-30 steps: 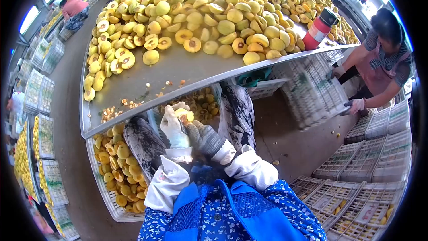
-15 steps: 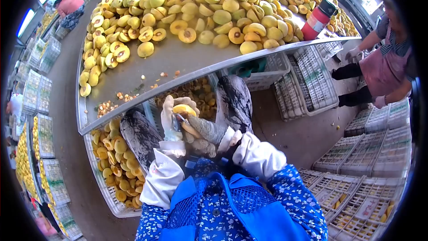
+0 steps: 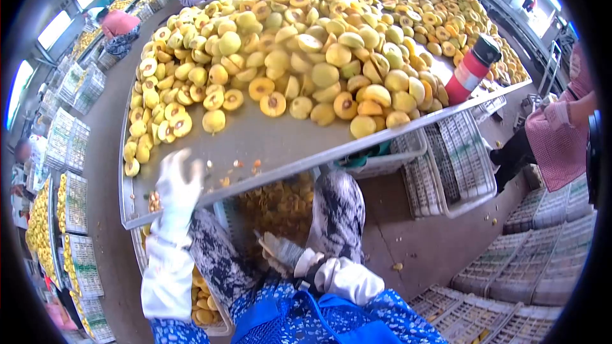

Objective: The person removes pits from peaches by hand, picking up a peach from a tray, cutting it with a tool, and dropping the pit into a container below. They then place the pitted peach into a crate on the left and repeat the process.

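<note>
Over the table edge (image 3: 210, 200) the left hand (image 3: 177, 181) has risen empty and open; right hand (image 3: 280, 253) still grips its knife (image 3: 262, 239).

Left hand (image 3: 177, 181) motion-blurred, grip unreadable; right hand (image 3: 280, 251) tool blade indistinct; crate (image 3: 213, 326) mostly hidden under surface (image 3: 268, 146); co-worker (image 3: 561, 134) cut off at the right edge

1. A single head-worn view looks forward and steeply down, through a fisheye lens with dark rounded corners.
2. It sits close above the person's lap and hands, with the desk (image 3: 268, 140) edge just ahead.
3. Crates (image 3: 510, 286) fill the floor at the right.
</note>
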A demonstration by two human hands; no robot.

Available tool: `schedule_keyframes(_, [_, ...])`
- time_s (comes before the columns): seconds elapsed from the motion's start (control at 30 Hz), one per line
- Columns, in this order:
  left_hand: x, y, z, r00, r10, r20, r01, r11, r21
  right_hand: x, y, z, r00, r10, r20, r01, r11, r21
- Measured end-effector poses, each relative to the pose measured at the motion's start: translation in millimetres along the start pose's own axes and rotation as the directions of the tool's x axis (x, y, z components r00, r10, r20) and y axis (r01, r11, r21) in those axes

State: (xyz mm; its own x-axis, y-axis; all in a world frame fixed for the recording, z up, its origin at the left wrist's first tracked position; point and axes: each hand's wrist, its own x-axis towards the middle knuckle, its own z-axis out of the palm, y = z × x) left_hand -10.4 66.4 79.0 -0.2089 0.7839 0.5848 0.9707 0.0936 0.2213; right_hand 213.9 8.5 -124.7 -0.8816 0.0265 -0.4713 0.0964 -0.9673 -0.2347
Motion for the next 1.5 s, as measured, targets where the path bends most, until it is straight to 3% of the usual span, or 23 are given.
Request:
schedule_keyframes(0.03, [28,17,28,0.982,-0.119,0.145,0.122,0.992,-0.013,-1,-5,6,0.997,-0.002,-0.083,-0.006,0.996,-0.092])
schedule_keyframes(0.07, [55,24,64,0.973,-0.096,0.211,0.091,0.995,0.03,-3,-10,12,0.986,-0.015,-0.168,-0.016,0.984,-0.179])
schedule_keyframes(0.1, [80,33,98,0.95,-0.058,0.306,0.048,0.998,0.04,4,-9,-2,0.995,0.095,-0.017,-0.095,0.995,0.027])
schedule_keyframes(0.13, [106,51,119,0.896,-0.069,0.439,0.013,0.992,0.129,-15,-22,23,0.979,-0.032,-0.201,-0.009,0.979,-0.202])
schedule_keyframes(0.17, [130,72,129,0.793,-0.104,0.6,-0.022,0.98,0.199,-7,-17,15,0.973,-0.075,-0.217,0.03,0.979,-0.204])
schedule_keyframes(0.27, [125,78,199,0.775,-0.088,0.625,-0.16,0.931,0.329,-5,-18,13,0.955,-0.118,-0.273,0.054,0.972,-0.229])
schedule_keyframes(0.37, [114,99,186,0.746,-0.151,0.648,-0.034,0.964,0.264,-5,-21,26,0.922,-0.179,-0.343,0.075,0.953,-0.294])
schedule_keyframes(0.47, [98,90,169,0.73,0.043,0.682,-0.08,0.997,0.023,-16,-29,36,0.925,-0.104,-0.366,-0.021,0.946,-0.323])
schedule_keyframes(0.53, [85,82,143,0.761,0.063,0.646,0.185,0.933,-0.31,-16,-24,33,0.929,-0.16,-0.335,0.051,0.949,-0.311])
schedule_keyframes(0.6, [67,72,116,0.79,0.011,0.614,0.483,0.606,-0.632,-20,-21,34,0.914,-0.206,-0.35,0.083,0.939,-0.335])
schedule_keyframes(0.63, [63,67,93,0.67,-0.158,0.725,0.72,0.375,-0.583,-26,-23,40,0.891,-0.275,-0.363,0.146,0.928,-0.344])
schedule_keyframes(0.67, [53,54,76,0.629,-0.15,0.763,0.777,0.114,-0.619,-30,-22,44,0.863,-0.34,-0.373,0.205,0.911,-0.357])
schedule_keyframes(0.73, [23,31,59,0.702,-0.065,0.709,0.663,-0.304,-0.684,-28,-22,43,0.814,-0.491,-0.312,0.374,0.852,-0.366])
schedule_keyframes(0.77, [17,44,40,0.639,-0.226,0.735,0.557,-0.524,-0.645,-21,-26,35,0.828,-0.466,-0.313,0.435,0.885,-0.167])
schedule_keyframes(0.83, [-9,38,28,0.625,-0.169,0.762,0.534,-0.619,-0.576,-29,-31,44,0.72,-0.632,-0.285,0.605,0.774,-0.186])
schedule_keyframes(0.87, [-22,35,24,0.616,-0.136,0.776,0.523,-0.666,-0.532,-45,-31,65,0.577,-0.79,-0.208,0.69,0.608,-0.394])
schedule_keyframes(0.9, [-36,31,27,0.596,-0.134,0.792,0.485,-0.727,-0.487,-57,-38,78,0.364,-0.931,0.022,0.654,0.239,-0.718])
schedule_keyframes(0.97, [-62,26,35,0.662,-0.075,0.745,0.493,-0.705,-0.51,-64,-50,87,0.255,-0.908,0.332,0.458,-0.189,-0.869])
schedule_keyframes(1.07, [-87,39,37,0.706,-0.154,0.692,0.507,-0.572,-0.645,-66,-54,98,0.321,-0.847,0.424,0.144,-0.399,-0.906])
schedule_keyframes(1.1, [-92,44,37,0.72,-0.189,0.668,0.501,-0.525,-0.688,-60,-52,93,0.353,-0.864,0.358,0.138,-0.331,-0.934])
schedule_keyframes(1.23, [-109,47,53,0.737,-0.216,0.64,0.454,-0.544,-0.706,-51,-51,92,0.393,-0.81,0.436,0.069,-0.446,-0.892])
schedule_keyframes(1.37, [-112,59,44,0.706,-0.304,0.64,0.411,-0.559,-0.72,-45,-38,93,0.442,-0.781,0.442,-0.236,-0.576,-0.782])
schedule_keyframes(1.5, [-121,65,52,0.637,-0.475,0.607,0.435,-0.428,-0.792,-43,-34,89,0.543,-0.785,0.299,-0.188,-0.461,-0.867])
